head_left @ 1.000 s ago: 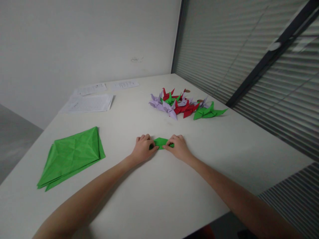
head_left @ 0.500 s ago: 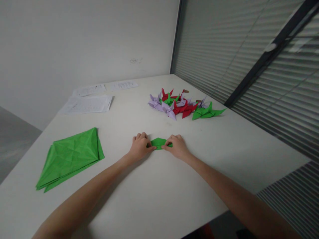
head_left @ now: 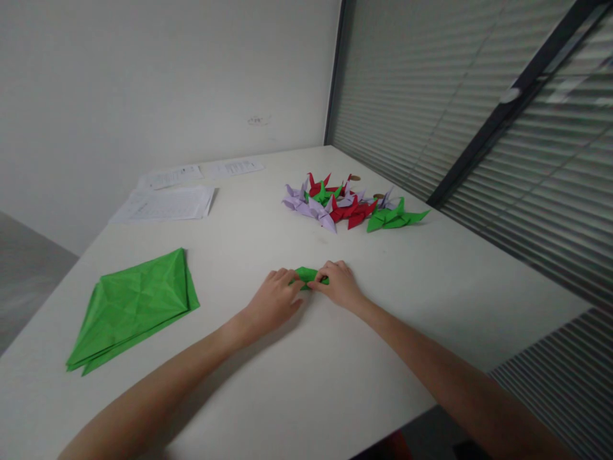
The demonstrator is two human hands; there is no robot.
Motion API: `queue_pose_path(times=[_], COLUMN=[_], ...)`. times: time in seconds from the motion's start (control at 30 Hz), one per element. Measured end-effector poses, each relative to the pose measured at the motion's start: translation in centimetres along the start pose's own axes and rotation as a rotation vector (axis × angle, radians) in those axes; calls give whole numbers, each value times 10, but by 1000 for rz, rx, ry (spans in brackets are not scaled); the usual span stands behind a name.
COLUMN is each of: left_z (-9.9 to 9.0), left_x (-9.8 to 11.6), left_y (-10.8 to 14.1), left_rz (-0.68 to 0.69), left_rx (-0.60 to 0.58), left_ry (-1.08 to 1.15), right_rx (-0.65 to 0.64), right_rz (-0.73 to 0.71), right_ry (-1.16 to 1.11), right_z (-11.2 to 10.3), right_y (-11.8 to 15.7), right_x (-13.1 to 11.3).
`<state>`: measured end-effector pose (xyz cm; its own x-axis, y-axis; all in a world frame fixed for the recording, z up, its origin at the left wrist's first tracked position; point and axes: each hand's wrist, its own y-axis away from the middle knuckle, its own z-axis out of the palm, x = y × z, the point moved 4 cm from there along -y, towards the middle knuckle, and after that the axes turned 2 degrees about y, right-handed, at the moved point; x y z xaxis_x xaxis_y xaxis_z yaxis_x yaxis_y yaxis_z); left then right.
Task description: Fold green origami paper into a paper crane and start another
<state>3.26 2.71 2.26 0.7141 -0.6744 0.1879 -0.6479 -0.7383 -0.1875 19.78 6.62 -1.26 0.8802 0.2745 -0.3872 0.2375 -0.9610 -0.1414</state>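
A small folded piece of green paper [head_left: 306, 276] lies on the white table in front of me, partly covered by my fingers. My right hand [head_left: 335, 283] pinches its right end between thumb and fingers. At the left end, the fingertips of my left hand [head_left: 278, 295] rest on the paper. The left thumb stands away from those fingers, nearer to me and off the paper. How the folds lie beneath the fingertips is hidden.
Larger folded green paper sheets [head_left: 138, 303] lie stacked at the left. Several origami cranes [head_left: 352, 211] in purple, red and green are grouped at the back right. Printed papers [head_left: 172, 202] lie at the back left. A window with blinds [head_left: 479, 128] borders the table's right side.
My left hand has loosened its pinch: the thumb has come off the paper toward me, while the fingers have moved right over its left end. My right hand keeps its pinch.
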Motion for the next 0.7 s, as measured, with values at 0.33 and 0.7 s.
queue_pose_path(times=[0.33,0.7], left_z=[26,31], left_x=[32,32], left_y=[7,10], left_rz=[-45,-28], left_rx=[-26,1], left_ry=[-145,-189], right_rx=[50,27], right_rz=[-22,-20], right_ry=[31,43], right_z=[2,0], right_y=[3,4], right_x=[1,-1])
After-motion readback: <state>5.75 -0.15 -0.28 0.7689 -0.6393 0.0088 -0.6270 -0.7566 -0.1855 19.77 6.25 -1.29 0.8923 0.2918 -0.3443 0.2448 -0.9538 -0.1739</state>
